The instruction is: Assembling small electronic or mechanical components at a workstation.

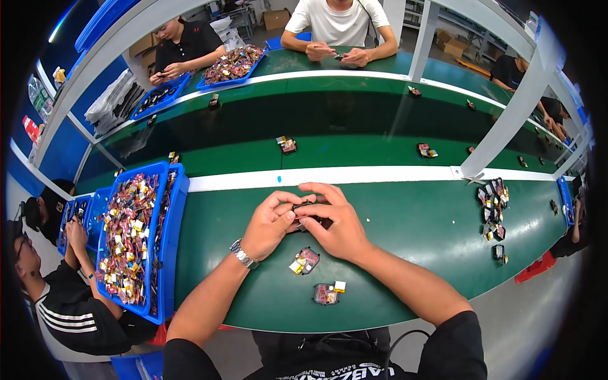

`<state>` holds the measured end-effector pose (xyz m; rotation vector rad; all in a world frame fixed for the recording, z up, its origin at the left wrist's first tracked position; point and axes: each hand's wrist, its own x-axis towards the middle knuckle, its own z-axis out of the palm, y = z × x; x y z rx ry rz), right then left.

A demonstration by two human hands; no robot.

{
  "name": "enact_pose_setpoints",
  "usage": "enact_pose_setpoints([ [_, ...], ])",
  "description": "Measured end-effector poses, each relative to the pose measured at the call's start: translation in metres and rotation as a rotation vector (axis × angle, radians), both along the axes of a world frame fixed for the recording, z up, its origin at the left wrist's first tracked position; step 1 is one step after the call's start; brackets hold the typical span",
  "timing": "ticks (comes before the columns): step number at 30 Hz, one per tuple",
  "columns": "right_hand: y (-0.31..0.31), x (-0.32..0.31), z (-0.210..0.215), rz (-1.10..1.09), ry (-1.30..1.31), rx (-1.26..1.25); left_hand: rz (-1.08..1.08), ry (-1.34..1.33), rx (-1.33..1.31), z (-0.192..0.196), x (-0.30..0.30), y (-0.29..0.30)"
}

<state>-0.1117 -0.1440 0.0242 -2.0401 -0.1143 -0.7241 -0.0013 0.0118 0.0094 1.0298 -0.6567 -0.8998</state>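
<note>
Over the green bench my left hand (268, 223) and my right hand (341, 225) meet, fingers bent around a small black casing (308, 224). Much of the casing is hidden behind my fingers. Just nearer to me lies a small black-framed piece with a reddish circuit board (309, 259), a yellow and white block at its side. Below it rests a similar circuit board in a dark frame (325, 294), its yellow and white block at the upper right. Neither hand touches these two.
Blue trays (160, 253) heaped with circuit boards stand at the left. A cluster of finished-looking dark pieces (493, 209) lies at the right. Beyond a white rail (329, 175), a green conveyor belt (354, 149) carries scattered pieces. A white post (506, 117) rises at right. Several people sit around.
</note>
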Motion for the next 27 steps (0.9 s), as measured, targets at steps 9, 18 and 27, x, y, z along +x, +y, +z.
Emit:
enact_pose_setpoints([
  [9, 0.011, -0.001, 0.009, -0.129, -0.043, -0.032, 0.037, 0.019, 0.033, 0.002, -0.005, 0.0],
  [18, 0.011, 0.003, 0.005, -0.265, -0.189, -0.232, 0.052, 0.046, 0.097, 0.005, -0.007, -0.001],
  [27, 0.01, -0.002, 0.01, -0.197, -0.081, -0.234, 0.072, -0.017, 0.173, 0.006, -0.01, -0.002],
])
